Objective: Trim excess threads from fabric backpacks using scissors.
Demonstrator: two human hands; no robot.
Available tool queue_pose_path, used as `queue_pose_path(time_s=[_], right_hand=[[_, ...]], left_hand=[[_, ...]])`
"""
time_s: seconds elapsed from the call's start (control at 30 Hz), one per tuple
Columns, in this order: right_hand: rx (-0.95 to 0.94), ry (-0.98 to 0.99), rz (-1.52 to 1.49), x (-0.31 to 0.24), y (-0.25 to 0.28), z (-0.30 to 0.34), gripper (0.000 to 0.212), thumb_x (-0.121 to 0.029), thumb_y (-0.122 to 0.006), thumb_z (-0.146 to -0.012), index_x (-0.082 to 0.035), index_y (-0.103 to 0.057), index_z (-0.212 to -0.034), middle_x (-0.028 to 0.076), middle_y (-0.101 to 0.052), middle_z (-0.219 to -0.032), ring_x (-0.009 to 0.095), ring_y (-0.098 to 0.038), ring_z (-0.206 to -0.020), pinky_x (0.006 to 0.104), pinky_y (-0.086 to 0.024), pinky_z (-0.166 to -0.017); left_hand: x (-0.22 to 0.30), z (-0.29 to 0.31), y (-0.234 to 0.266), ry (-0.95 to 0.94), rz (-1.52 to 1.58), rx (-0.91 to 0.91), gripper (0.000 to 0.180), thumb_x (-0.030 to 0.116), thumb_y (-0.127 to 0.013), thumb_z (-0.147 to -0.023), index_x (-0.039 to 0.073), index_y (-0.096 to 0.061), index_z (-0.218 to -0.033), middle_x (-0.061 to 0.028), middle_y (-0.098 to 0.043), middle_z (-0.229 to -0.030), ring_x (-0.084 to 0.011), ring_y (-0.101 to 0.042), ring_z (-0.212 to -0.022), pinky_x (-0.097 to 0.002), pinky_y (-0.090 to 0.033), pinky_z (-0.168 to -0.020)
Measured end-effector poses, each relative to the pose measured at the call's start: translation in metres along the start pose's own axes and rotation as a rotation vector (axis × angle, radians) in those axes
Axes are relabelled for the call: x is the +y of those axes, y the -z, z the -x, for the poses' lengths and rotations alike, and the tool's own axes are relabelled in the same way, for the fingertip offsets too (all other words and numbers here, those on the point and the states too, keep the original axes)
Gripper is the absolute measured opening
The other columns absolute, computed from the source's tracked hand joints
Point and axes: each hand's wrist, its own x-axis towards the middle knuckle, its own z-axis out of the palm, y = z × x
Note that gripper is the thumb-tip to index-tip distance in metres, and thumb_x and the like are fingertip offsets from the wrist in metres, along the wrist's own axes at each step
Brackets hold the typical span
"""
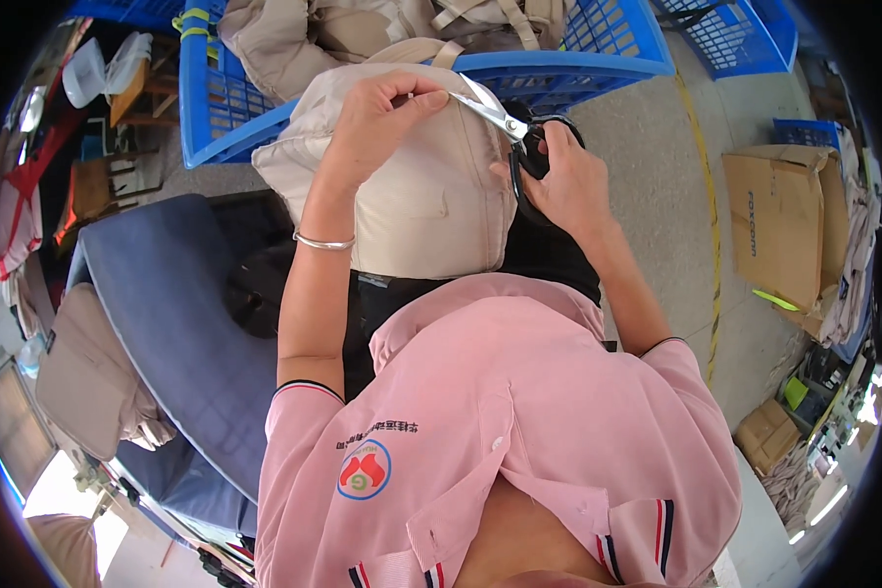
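A beige fabric bag [412,211] rests on my lap, its far end against the blue crate. My right hand [568,181] grips a pair of scissors [513,127] by the black handles, with the blades parted and pointing up and left. Near the blade tips, my left hand [382,122] pinches thumb to fingers at the bag's upper part. Whatever lies in that pinch, perhaps a thread or a bit of the fabric, is too small to make out.
Beyond the bag stands a blue plastic crate [598,71] holding more beige bags [363,29]. Left of me is a dark blue padded surface [157,284] with a beige piece [98,372] at its edge. A cardboard box [774,225] stands on the floor at right, past a yellow line [712,216].
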Motion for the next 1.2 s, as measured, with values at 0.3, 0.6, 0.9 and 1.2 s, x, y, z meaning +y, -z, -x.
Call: queue_pose_path(time_s=[0.3, 0.6, 0.9, 1.2], right_hand=[[-0.155, -0.067, -0.036, 0.005, 0.016, -0.005, 0.064, -0.060, -0.075, -0.078, -0.002, -0.054, -0.093, 0.012, -0.064, -0.082, 0.034, -0.066, -0.069, 0.0409, -0.051, -0.057], [-0.121, 0.203, 0.122, 0.012, 0.042, -0.032, 0.069, -0.065, -0.072, -0.076, -0.002, -0.055, -0.098, 0.014, -0.065, -0.087, 0.037, -0.066, -0.082, 0.0447, -0.053, -0.068], [-0.276, 0.211, 0.202, 0.004, 0.048, -0.048, 0.066, -0.061, -0.074, -0.078, -0.002, -0.053, -0.099, 0.019, -0.067, -0.091, 0.039, -0.067, -0.082, 0.0458, -0.053, -0.067], [-0.291, 0.263, 0.220, 0.016, 0.042, -0.046, 0.059, -0.051, -0.077, -0.079, -0.001, -0.050, -0.095, 0.019, -0.066, -0.080, 0.038, -0.067, -0.071, 0.0439, -0.053, -0.060]], left_hand=[[-0.005, 0.002, 0.003, -0.056, -0.021, -0.001, 0.017, 0.014, -0.071, -0.092, 0.000, -0.074, -0.102, 0.0042, -0.064, -0.084, -0.0042, -0.054, -0.082, -0.0198, -0.043, -0.074], [-0.001, 0.009, 0.005, -0.123, 0.044, 0.005, 0.031, 0.003, -0.078, -0.081, 0.005, -0.072, -0.112, 0.0028, -0.060, -0.092, -0.0059, -0.054, -0.085, -0.0196, -0.047, -0.081], [0.002, 0.012, -0.002, -0.138, 0.055, 0.107, 0.038, -0.003, -0.077, -0.078, 0.004, -0.068, -0.114, 0.0019, -0.061, -0.086, -0.0063, -0.057, -0.081, -0.0201, -0.049, -0.078], [-0.001, 0.010, -0.003, -0.110, 0.074, 0.108, 0.041, 0.003, -0.082, -0.076, 0.005, -0.068, -0.114, 0.0026, -0.063, -0.084, -0.0056, -0.057, -0.078, -0.0200, -0.049, -0.073]])
